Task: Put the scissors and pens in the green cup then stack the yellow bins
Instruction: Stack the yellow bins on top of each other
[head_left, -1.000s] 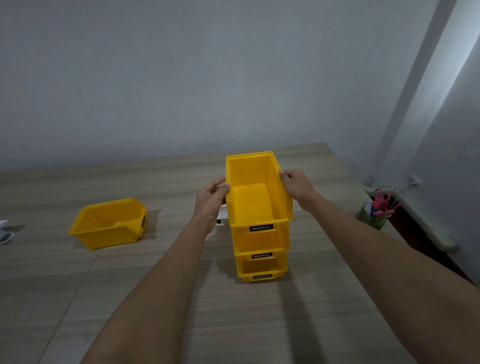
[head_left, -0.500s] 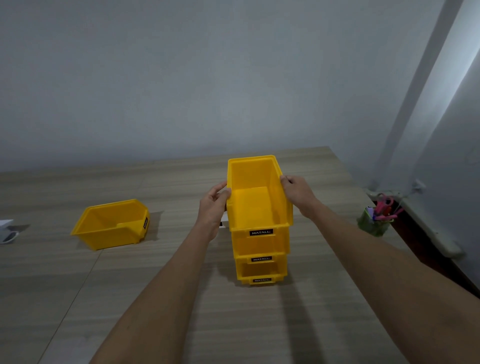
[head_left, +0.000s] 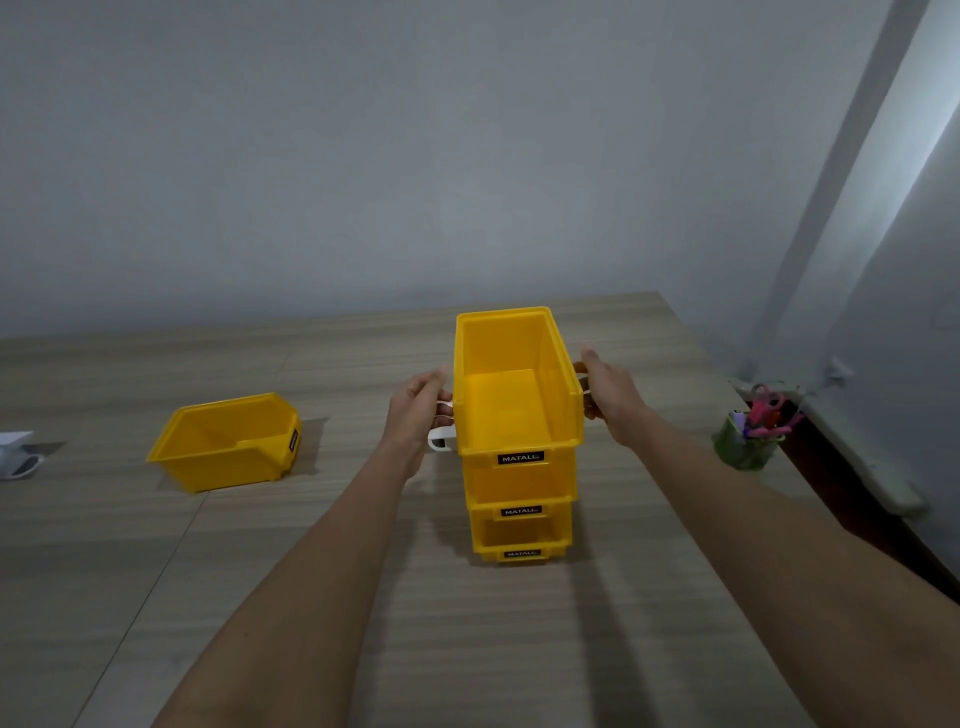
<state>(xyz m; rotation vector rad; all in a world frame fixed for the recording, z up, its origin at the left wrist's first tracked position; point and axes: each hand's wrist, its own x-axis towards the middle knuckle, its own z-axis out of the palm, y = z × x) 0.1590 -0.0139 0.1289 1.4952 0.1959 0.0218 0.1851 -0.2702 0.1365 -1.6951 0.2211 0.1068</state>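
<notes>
My left hand (head_left: 422, 410) and right hand (head_left: 608, 389) flank the empty top bin (head_left: 517, 384), fingers relaxed, holding nothing. Green cup (head_left: 744, 451) contains scissors (head_left: 764, 404) and pens (head_left: 740, 422).

1. A black label reading "MATALL" stood on the front lip of the top yellow bin (head_left: 519, 395) in the stack.
2. The same "MATALL" label appeared on the middle bin (head_left: 521, 488) and the bottom bin (head_left: 522, 543).
3. The label on the separate yellow bin (head_left: 228, 441) was too small to read.
</notes>
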